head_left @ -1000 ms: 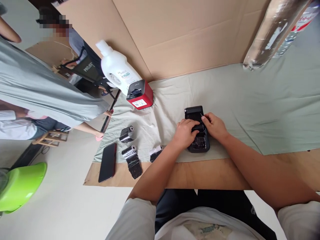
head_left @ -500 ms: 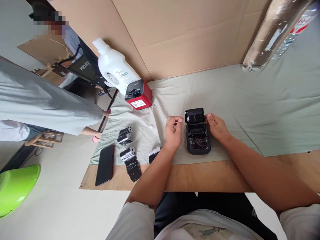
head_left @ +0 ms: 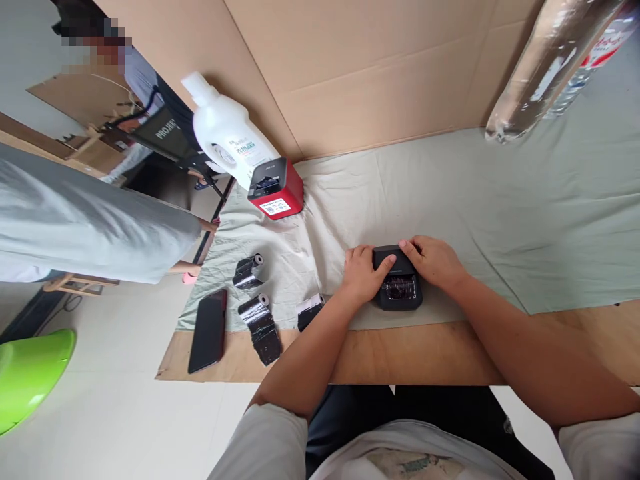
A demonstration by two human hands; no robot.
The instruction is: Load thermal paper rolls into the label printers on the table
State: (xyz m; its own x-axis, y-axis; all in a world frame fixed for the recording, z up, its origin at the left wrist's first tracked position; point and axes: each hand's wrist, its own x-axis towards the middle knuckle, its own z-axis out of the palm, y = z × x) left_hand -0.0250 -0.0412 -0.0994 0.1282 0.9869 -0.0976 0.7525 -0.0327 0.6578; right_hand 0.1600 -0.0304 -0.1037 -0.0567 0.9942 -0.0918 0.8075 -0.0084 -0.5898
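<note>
A small black label printer [head_left: 399, 300] rests on the cloth in front of me, its lid down. Dark glossy material shows in a window in its front part. My left hand [head_left: 364, 272] wraps around the left side, its thumb pressed on the lid. From the other side my right hand [head_left: 436, 261] grips the printer, with that thumb on the lid's upper right corner. Left of my forearm lie black film rolls: one curled roll [head_left: 248, 272], one partly unrolled roll [head_left: 261, 327] and another roll [head_left: 309, 311] partly hidden by the forearm.
A black phone [head_left: 207, 331] lies at the table's left front corner. Behind stand a red-and-black box-shaped device [head_left: 283, 200] and a white jug [head_left: 233, 133]. A wrapped cardboard tube [head_left: 530, 80] and a water bottle [head_left: 570, 87] are back right. Two people are on the left.
The printer's lid, raised before, is now down. My left hand has moved right onto the printer, and both thumbs have come onto the lid.
</note>
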